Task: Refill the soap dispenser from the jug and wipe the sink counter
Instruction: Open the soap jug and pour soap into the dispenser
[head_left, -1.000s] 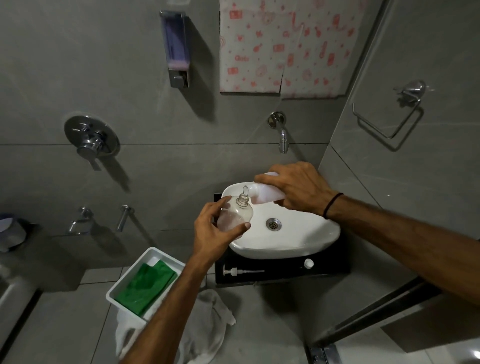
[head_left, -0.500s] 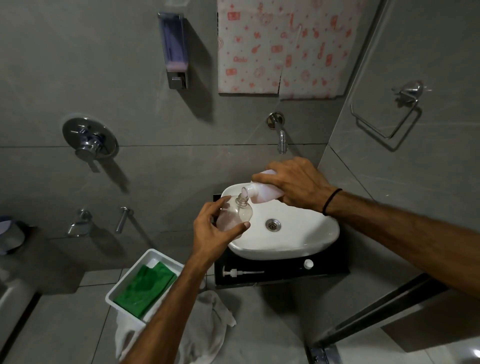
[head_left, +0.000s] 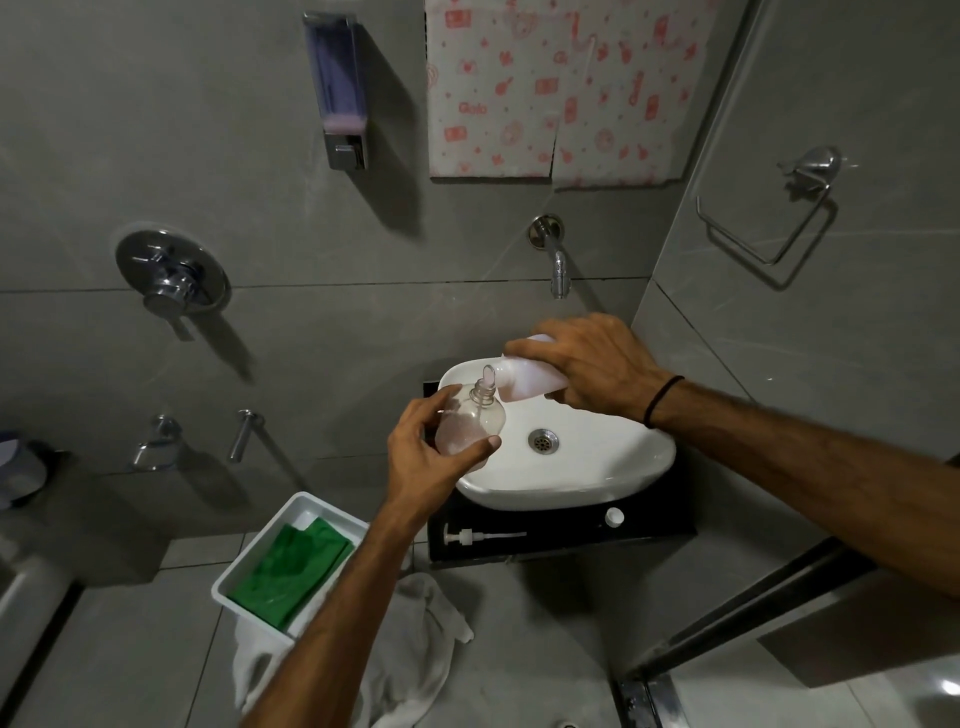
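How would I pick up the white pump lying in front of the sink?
Pinch the pump by its thick white collar, coming straight down from above. It lies flat on the black counter, spout left, thin tube pointing right. The collar is the widest part; the tube looks too thin to grip firmly.

Legible text: one item only. On the patterned sheet hung on the wall above the tap, white with red-pink printed motifs, I can make out a short word in red near its lower left, reading roughly "Gola"; the last letters are uncertain. A similar mark seems to repeat elsewhere on the sheet, too blurred to read. The other motifs on it are small pictures, not letters.

No label, brand or number readable on the jug in my right hand, on the clear dispenser bottle in my left, or on the wall dispenser.
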